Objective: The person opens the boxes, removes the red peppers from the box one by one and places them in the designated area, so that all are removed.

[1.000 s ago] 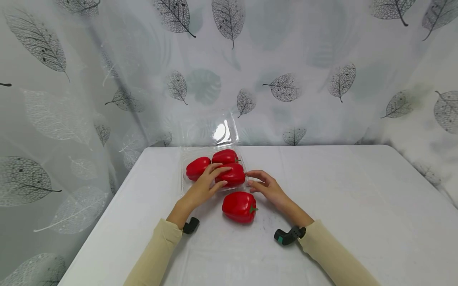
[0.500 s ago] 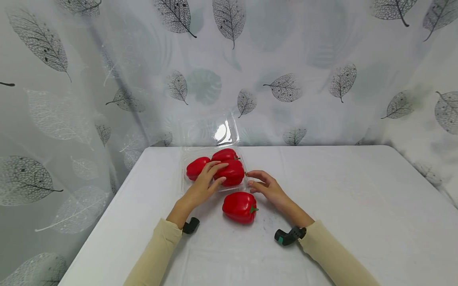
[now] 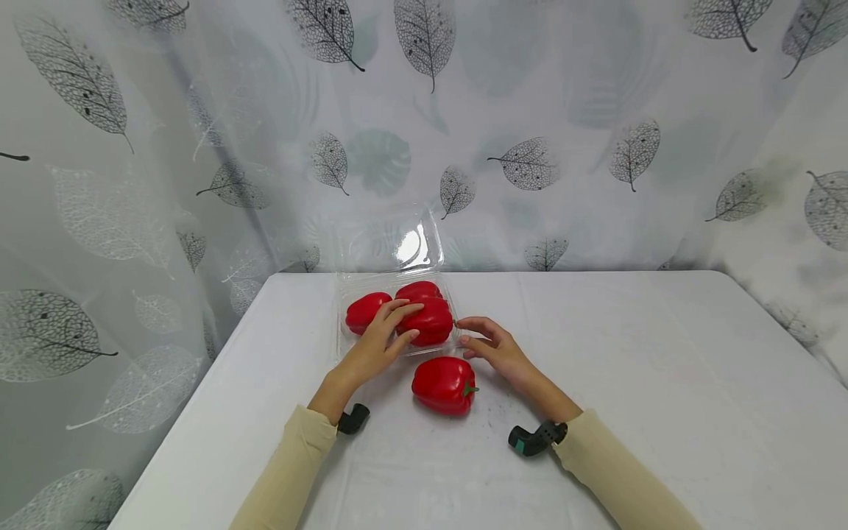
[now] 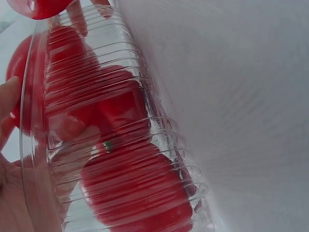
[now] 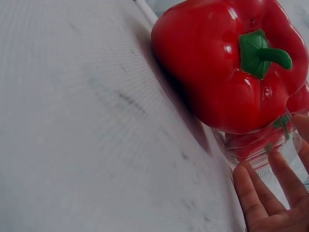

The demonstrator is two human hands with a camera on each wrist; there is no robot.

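Note:
In the head view, my left hand (image 3: pixel 371 350) grips a red bell pepper (image 3: pixel 432 325) at the front right of a clear plastic clamshell box (image 3: pixel 341 342), fingers over its top and thumb at its near side. Two more red bell peppers share the box, one at the left (image 3: pixel 363 313) and one at the back (image 3: pixel 419 289), partly hidden. My right hand (image 3: pixel 493 346) is at the box's right side, fingers loosely bent around nothing; whether the fingertips touch the wall is unclear. Another red bell pepper (image 5: pixel 227 67) lies on the table just in front of the box, its green stem facing right.
The box's transparent lid (image 3: pixel 384 239) stands raised at the back, near the table's far edge. A white cloth covers the table (image 3: pixel 616 368). Behind it hangs a leaf-patterned curtain (image 3: pixel 563 96). Ribbed box walls (image 4: pixel 140 63) fill much of the left wrist view.
The gripped pepper has turned and shifted slightly left under my left hand. The back pepper has shifted a little, and its stem is now hidden. My right hand stays in place.

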